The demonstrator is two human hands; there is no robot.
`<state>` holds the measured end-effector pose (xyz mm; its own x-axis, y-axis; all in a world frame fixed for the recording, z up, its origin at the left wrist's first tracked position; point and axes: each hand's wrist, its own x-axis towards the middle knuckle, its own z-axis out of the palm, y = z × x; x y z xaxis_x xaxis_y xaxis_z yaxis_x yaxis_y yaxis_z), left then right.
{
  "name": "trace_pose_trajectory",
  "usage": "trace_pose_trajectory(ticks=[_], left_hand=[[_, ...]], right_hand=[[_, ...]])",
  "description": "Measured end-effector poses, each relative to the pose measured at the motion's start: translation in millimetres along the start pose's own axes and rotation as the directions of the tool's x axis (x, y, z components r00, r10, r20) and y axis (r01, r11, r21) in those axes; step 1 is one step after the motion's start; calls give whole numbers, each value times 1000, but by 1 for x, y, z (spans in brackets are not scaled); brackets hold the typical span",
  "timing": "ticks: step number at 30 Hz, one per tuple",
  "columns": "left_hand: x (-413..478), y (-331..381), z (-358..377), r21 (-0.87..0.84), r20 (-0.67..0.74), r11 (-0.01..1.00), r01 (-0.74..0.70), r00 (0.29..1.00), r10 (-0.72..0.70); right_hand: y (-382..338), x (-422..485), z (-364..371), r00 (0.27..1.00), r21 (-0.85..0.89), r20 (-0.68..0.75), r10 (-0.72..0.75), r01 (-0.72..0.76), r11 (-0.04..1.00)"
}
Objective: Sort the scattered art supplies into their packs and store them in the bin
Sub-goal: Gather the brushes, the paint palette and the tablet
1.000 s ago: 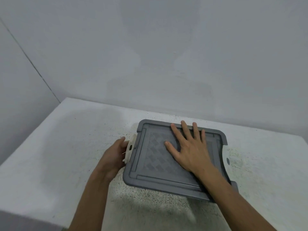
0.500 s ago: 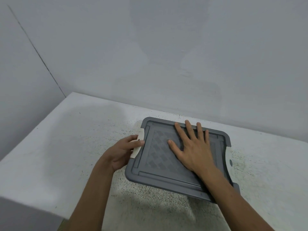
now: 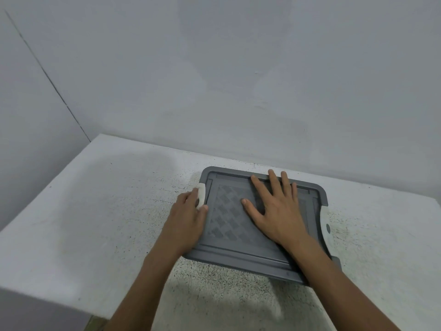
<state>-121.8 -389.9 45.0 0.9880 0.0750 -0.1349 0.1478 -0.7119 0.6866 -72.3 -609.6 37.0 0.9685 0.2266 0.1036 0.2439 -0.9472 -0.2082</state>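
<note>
Bin (image 3: 238, 261) stands on the white speckled table (image 3: 107, 199), near the far edge where the table meets the wall (image 3: 238, 80), and its grey lid (image 3: 226, 220) is already on top. I see no loose art supplies on the table; I suppose they are inside, but the lid hides the inside completely.

My right hand (image 3: 274, 211) lies flat on the lid, fingers straight and a little spread, and presses it down. My left hand (image 3: 188, 218) holds the white left latch (image 3: 201, 194), with the thumb on the lid side and the fingers curled round the outer side. The right latch (image 3: 324, 220) looks folded against the lid already, though I cannot be sure that it is locked.

I judge that the step is to clip the left latch shut, so the task is almost finished. The bin is hard plastic, stiff and probably not heavy, with a smooth surface that can slide on the table. The lid may bend a little in the middle. For lifting, I would take it under the two short ends by the latches, not by the lid alone.
</note>
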Motion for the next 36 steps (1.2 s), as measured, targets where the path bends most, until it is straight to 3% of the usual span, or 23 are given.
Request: trace_pose_trajectory(ticks=[4,7,11,18,24,36], left_hand=[[-16,15,16,423,103,892,-157,987,125],[-20,24,23,533,190,796,-288,957,219],[-19,25,32,547,249,750,-372,928,278],[-13,17,38,517,203,764,-386,922,328],[29,33,41,520,192,744,-419,907,376],[140,72,56,517,155,726,-453,884,441]], right_hand=[[5,-14,-9,998,15,43,45,-45,999],[11,-39,-15,997,-51,31,67,-65,997],[17,-79,-24,987,-157,-28,157,-160,975],[14,-111,-11,951,-73,-45,305,-308,949],[26,-81,-12,939,-55,-114,324,-331,942],[78,25,-22,943,-91,-116,313,-324,942]])
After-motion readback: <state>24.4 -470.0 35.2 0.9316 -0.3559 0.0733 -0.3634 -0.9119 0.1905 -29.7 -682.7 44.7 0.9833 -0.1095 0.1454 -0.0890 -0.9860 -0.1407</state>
